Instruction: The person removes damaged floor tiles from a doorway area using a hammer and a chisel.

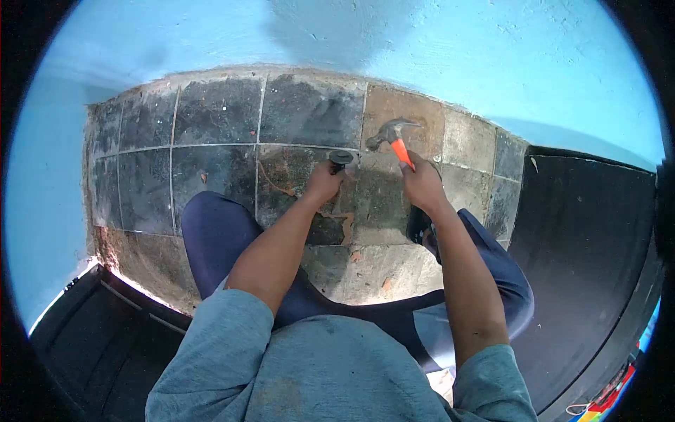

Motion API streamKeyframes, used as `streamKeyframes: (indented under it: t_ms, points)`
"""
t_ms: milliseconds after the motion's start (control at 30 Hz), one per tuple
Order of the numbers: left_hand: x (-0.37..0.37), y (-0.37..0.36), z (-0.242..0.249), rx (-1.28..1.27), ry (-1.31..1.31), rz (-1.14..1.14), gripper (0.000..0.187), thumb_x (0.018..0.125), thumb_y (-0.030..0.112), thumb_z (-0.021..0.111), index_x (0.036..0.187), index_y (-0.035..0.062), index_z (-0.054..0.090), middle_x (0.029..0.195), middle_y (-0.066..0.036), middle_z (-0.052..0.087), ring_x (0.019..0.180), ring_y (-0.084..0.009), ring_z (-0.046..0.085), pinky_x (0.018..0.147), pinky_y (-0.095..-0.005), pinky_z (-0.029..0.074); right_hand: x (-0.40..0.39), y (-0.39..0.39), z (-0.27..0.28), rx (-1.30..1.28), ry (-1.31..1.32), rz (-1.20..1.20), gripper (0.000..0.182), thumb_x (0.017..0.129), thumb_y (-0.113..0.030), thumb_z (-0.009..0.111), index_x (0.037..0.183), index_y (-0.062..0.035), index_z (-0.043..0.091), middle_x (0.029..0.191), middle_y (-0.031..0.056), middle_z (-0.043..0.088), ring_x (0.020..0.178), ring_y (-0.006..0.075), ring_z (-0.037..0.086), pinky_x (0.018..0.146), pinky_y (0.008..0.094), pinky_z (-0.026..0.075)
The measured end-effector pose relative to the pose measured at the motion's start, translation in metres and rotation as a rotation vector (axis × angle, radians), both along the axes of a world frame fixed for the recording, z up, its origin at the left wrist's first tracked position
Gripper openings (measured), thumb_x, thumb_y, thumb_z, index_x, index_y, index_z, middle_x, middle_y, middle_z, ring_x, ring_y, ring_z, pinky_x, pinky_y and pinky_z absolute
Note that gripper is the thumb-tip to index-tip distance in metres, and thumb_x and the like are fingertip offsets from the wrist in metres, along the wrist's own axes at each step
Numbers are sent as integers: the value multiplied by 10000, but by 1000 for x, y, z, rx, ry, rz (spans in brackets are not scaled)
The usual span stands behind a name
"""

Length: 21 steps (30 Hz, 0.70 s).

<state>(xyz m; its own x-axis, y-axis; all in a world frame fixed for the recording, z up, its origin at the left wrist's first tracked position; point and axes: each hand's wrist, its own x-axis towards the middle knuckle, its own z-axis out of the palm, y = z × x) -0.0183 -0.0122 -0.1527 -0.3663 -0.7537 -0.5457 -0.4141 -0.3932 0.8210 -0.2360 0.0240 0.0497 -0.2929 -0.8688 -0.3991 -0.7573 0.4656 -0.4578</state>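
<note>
My left hand (324, 181) is closed around an upright chisel with a black, round-topped grip (341, 157); its lower end is hidden from this angle. To the right, my right hand (424, 186) is wrapped round the orange and black handle of a claw hammer (398, 142). The hammer's metal head is raised a little above and to the right of the chisel's top, apart from it. Below both hands lie dark, worn floor tiles (295, 112), some bare and brownish, with broken chips near the chisel.
A light blue wall (211, 35) borders the tiles at the far side. A black panel (583, 253) stands at the right, and another dark panel (105, 344) at the lower left. My bent knees (218, 232) flank the work spot. Small loose fragments (356, 256) lie between them.
</note>
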Motion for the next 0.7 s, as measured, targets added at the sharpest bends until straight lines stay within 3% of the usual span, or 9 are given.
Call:
streamKeyframes:
  t_ms: [133, 267, 367, 433, 533, 700]
  points:
    - [18, -14, 34, 75, -56, -13, 439, 921, 314, 759, 1187, -23, 668, 1071, -125, 735, 912, -219, 677, 811, -385, 517, -2, 10, 3, 18, 1, -56, 414, 980, -241, 565, 1312, 6, 591, 1099, 326, 664, 1077, 487, 633, 914, 508, 498]
    - [24, -14, -15, -17, -76, -99, 430, 929, 324, 751, 1170, -23, 670, 1086, -134, 732, 934, -214, 680, 812, -380, 523, -7, 10, -3, -27, -9, -13, 396, 980, -253, 573, 1286, -5, 613, 1088, 319, 667, 1054, 482, 640, 885, 504, 502]
    - [23, -10, -29, -26, 40, -72, 484, 935, 341, 741, 1230, -29, 641, 1120, -161, 722, 1001, -246, 681, 861, -388, 522, 1, -12, 28, -23, -53, -37, 373, 982, -274, 583, 1241, -12, 639, 1045, 311, 671, 1011, 480, 647, 855, 505, 504]
    - [19, -10, -5, 6, 11, -147, 558, 938, 376, 731, 1289, -39, 607, 1182, -190, 702, 1082, -281, 672, 918, -406, 513, 4, -34, 57, -63, -4, -10, 358, 987, -293, 589, 1199, -12, 655, 982, 309, 673, 966, 475, 656, 829, 506, 505]
    - [14, -10, 53, -78, -87, -150, 534, 911, 387, 733, 1209, -49, 651, 1146, -229, 710, 1105, -375, 673, 929, -455, 507, 5, -68, 105, -202, 31, -81, 350, 998, -326, 595, 1119, -5, 662, 834, 275, 662, 824, 451, 666, 742, 491, 514]
    - [11, -8, 27, -75, -75, -176, 529, 920, 384, 723, 1228, -38, 638, 1170, -236, 700, 1119, -383, 664, 929, -452, 509, 21, -96, 150, -442, 131, -109, 342, 1014, -318, 566, 1034, 19, 627, 724, 221, 648, 685, 447, 638, 639, 495, 496]
